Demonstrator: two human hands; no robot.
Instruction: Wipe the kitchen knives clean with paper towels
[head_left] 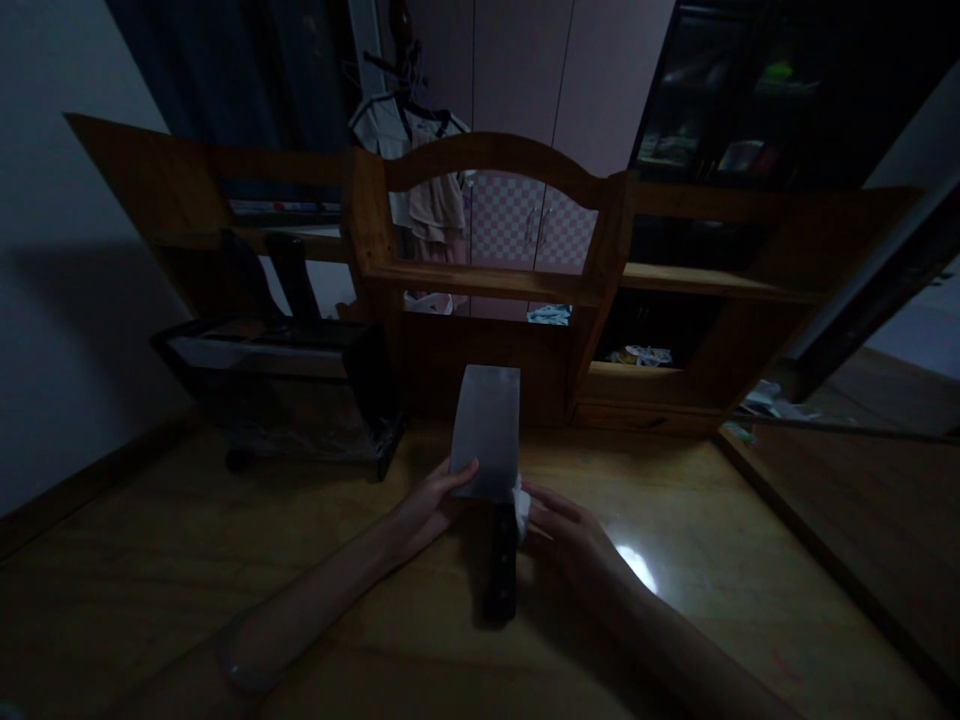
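A cleaver (491, 420) with a broad grey blade and a black riveted handle is held up over the wooden table, blade pointing away from me and handle towards me. My left hand (442, 497) grips the blade's lower left corner, its thumb lying on the flat face and the fingers hidden behind. On the other side, my right hand (559, 525) pinches a white tissue (521, 508) against the right edge, where blade and handle meet. Its fingertips are partly covered by the tissue.
At the left on the table (360, 640) stands a black knife block (277, 390) with two dark handles rising from it. A wooden shelf unit (487, 280) runs along the back. Clothes (427, 190) hang behind it. The room is dim, and a light reflection shows on the tabletop.
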